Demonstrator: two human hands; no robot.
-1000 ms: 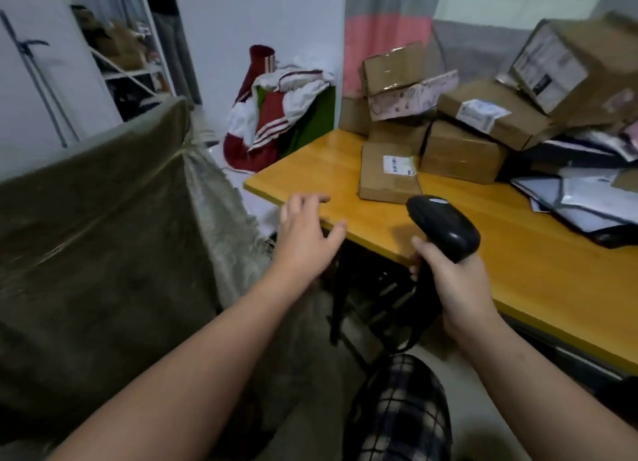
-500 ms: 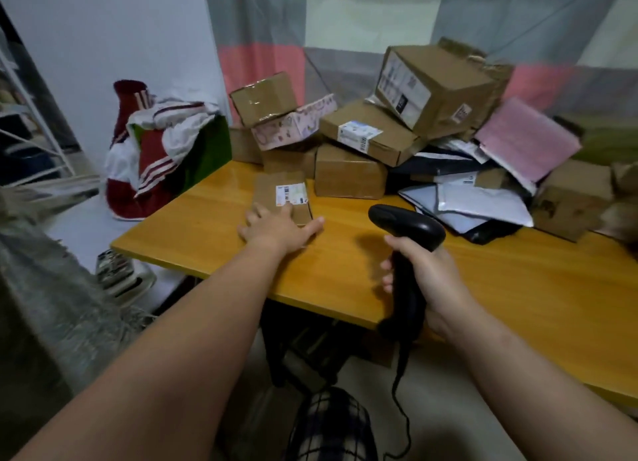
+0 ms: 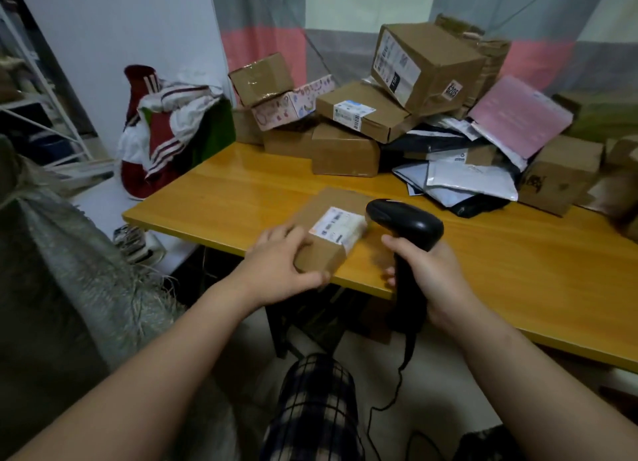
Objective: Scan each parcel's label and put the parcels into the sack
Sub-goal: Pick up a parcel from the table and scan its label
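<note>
- Parcel in hand: one flat parcel [image 3: 328,239], brown card, lying at the near edge of the surface [image 3: 518,270], its near corner reaching that edge.
- Left hand [image 3: 279,264]: grips the near-left corner of the flat parcel, fingers curled over the top and thumb along the near side.
- Right hand [image 3: 435,281]: wrapped round the handle of the scanner [image 3: 407,222]. Trigger finger is not visible, so I cannot tell whether it is pressed.
- Scanner head sits just right of the flat parcel and noses toward its label [image 3: 336,226], which faces up and is uncovered.
- Judgement: I am at the scan step for this parcel. No beam or readout shows, so I cannot confirm the scan.
- Sack [image 3: 69,270]: left of the flat parcel, well apart, off the surface and lower. Its inside is hidden, so the count already bagged is unknown.
- Remaining: a pile [image 3: 397,115] of boxes and soft mailers [image 3: 469,181] lies beyond and to the right of the flat parcel, none of them in the sack.
- Judgement: most of the task is ahead. This parcel goes left into the sack once read.
</note>
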